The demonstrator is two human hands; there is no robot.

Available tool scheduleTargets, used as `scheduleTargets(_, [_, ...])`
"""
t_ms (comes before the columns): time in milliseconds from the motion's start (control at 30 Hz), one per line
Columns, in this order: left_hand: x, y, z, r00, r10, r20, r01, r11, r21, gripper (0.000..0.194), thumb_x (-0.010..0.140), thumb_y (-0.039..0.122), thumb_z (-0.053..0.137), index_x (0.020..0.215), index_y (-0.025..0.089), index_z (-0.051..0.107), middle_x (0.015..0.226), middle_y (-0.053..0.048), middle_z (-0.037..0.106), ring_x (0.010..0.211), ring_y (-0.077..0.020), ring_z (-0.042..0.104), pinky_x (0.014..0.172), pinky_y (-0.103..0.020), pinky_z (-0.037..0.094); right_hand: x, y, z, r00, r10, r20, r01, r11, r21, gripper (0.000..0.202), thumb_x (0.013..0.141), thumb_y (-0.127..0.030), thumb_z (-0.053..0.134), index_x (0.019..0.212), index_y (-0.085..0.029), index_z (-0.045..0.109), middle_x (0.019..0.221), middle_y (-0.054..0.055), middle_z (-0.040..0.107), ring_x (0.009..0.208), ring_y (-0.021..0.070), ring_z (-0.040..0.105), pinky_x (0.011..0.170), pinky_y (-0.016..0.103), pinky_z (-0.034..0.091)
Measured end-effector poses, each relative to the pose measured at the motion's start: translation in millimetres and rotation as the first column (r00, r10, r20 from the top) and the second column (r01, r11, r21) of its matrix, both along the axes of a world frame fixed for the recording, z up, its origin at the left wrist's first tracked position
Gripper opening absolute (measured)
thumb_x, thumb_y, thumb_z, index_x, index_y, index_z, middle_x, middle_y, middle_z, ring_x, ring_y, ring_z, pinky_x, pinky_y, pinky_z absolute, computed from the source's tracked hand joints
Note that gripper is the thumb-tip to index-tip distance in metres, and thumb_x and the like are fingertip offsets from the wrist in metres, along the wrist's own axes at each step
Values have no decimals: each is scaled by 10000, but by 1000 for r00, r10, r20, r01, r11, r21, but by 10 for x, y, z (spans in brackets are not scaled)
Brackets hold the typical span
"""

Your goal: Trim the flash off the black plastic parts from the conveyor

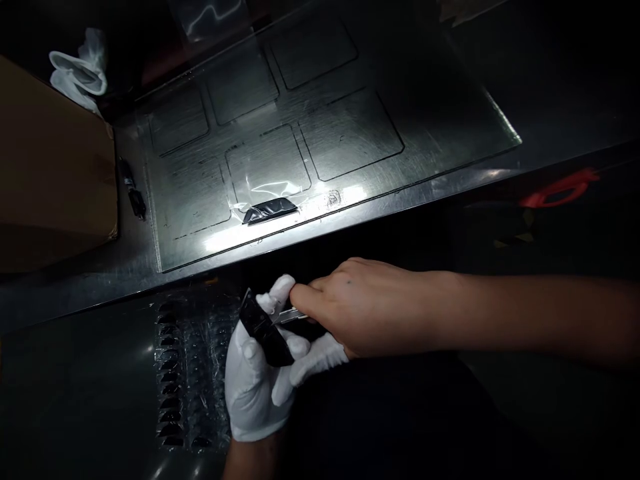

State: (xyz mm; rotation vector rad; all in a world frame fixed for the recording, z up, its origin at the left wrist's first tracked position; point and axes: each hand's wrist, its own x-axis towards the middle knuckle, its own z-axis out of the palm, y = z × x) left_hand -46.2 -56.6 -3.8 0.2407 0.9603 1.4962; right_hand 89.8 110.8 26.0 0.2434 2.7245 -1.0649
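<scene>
Metal tool (293,315) half-hidden in right hand (353,303)

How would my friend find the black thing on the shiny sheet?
Find the big clear sheet on the metal table. Along its near edge, in the brightest patch, lies a black piece with crinkly clear film. It's the only solid black thing there; its neighbours are thin dark outlines.
</scene>
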Motion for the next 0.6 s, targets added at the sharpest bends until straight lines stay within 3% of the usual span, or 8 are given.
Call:
scheduleTargets(133, [11, 5, 20, 996, 50, -74, -54, 997, -48, 467, 916, 519, 726, 1301, 255, 718, 801, -53, 781, 586, -64, 674, 477, -19, 466, 19, -4, -8, 1000, -9, -2, 9, 1000, 18, 310, 938, -373, 668, 1158, -173, 582, 767, 5, 679, 519, 175, 561, 482, 267, 242])
scheduleTargets(233, [23, 18, 24, 992, 96, -87, -103, 991, -84, 429, 878, 493, 779, 1241, 268, 745, 1100, -80, 802, 778, -107, 755, 505, -22, 497, 30, -22, -43, 1000, -11, -2, 11, 1000, 20, 326, 982, -472, 609, 1105, -170, 599, 776, 23, 698, 529, 185, 588, 487, 279, 234])
scheduleTargets(333, [45, 36, 11, 993, 104, -61, -108, 991, -75, 391, 893, 475, 765, 1229, 274, 747, 1406, -76, 696, 766, -103, 755, 464, -61, 519, 43, -23, -84, 1000, -1, -20, 1, 1000, 11, 437, 1018, -587, 515, 1053, -163, 611, 795, 45, 716, 551, 199, 609, 494, 292, 225])
scheduleTargets(400, [62, 51, 1, 993, 102, -55, -105, 994, -44, 359, 919, 466, 737, 1229, 285, 746, 1411, -70, 694, 668, -70, 721, 451, -69, 515, 79, 14, -89, 1000, 17, -25, -18, 999, -45, 418, 1008, -568, 559, 1050, -156, 615, 820, 48, 725, 591, 203, 625, 502, 293, 258])
scheduleTargets(467, [73, 67, -3, 992, 106, -66, -107, 994, -11, 346, 949, 465, 700, 1247, 293, 737, 1342, -80, 732, 499, -9, 616, 434, -64, 490, 152, 91, -67, 998, -1, -61, -10, 983, -184, 378, 1013, -530, 579, 1052, -158, 631, 876, 47, 733, 660, 192, 644, 532, 286, 338])
scheduleTargets(533, [73, 85, 0, 989, 107, -98, -107, 994, 6, 355, 962, 461, 680, 1266, 285, 727, 1313, -100, 740, 450, 7, 568, 382, -51, 426, 250, 198, -26, 983, -105, -154, 49, 943, -329, 371, 1075, -490, 474, 1100, -175, 668, 1001, 54, 746, 793, 182, 676, 638, 285, 445])
scheduleTargets(600, [67, 101, 9, 983, 99, -154, -100, 995, 3, 352, 958, 439, 686, 1263, 270, 727, 1313, -108, 732, 565, -46, 662, 355, -45, 387, 337, 307, 18, 935, -231, -269, 132, 931, -340, 382, 1112, -417, 393, 1213, -201, 692, 1142, 60, 742, 963, 191, 682, 798, 310, 496])
